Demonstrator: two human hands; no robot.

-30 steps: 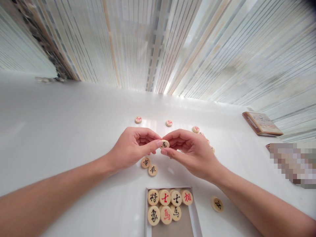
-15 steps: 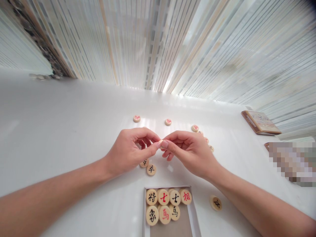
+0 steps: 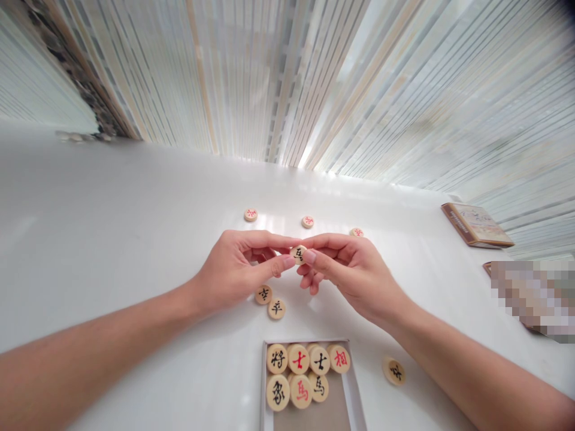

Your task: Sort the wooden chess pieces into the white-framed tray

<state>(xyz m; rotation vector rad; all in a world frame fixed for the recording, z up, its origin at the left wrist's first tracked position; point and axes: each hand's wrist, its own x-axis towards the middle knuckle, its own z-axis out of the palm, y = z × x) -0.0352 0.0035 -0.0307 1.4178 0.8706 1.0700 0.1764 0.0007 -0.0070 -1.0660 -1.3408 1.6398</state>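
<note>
A round wooden xiangqi piece (image 3: pixel 298 255) with a black character is pinched between my two hands above the table, its marked face turned toward me. My left hand (image 3: pixel 249 263) grips its left edge with thumb and forefinger. On the right edge, the thumb and forefinger of my right hand (image 3: pixel 345 269) close on it too. Below my left hand lie two black-marked pieces, an upper piece (image 3: pixel 263 294) and a lower piece (image 3: pixel 277 309), touching. Nearer to me, an open box (image 3: pixel 314 416) holds several pieces with black or red characters, set in two rows.
Red-marked pieces lie beyond my hands: one at left (image 3: pixel 250 214), one in the middle (image 3: pixel 308 221), one at right (image 3: pixel 356 232). Another black-marked piece (image 3: pixel 395 371) rests right of the box. A flat printed box (image 3: pixel 478 225) sits at far right, beside a blurred-out object. A string curtain (image 3: pixel 242 78) borders the table.
The held piece has been turned so its black character faces me. My right hand has shifted slightly and now covers the pieces that showed behind it. The view has moved a little.
</note>
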